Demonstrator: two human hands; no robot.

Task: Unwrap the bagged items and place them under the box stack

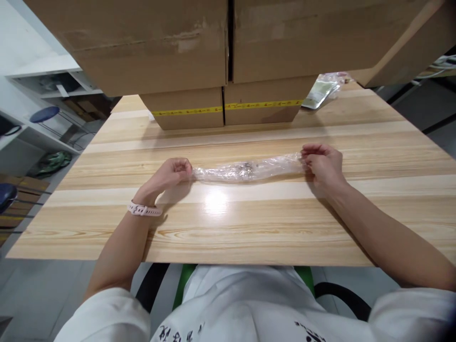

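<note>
A long clear plastic wrap (274,166) is stretched from side to side just above the wooden table (228,237). Something small and greyish shows through near its middle, but its kind is hidden by the crinkled film. My left hand (174,172) pinches the left end, with a pale pink band (144,209) on that wrist. At the other end, the fingers of my right hand (323,166) are closed on the film.
Cardboard boxes (185,107) with yellow tape stand stacked across the table's far side, the upper ones jutting towards me. Behind them on the right lies a plastic packet (318,92). A blue stool (44,114) and white shelves (42,66) are off to the left.
</note>
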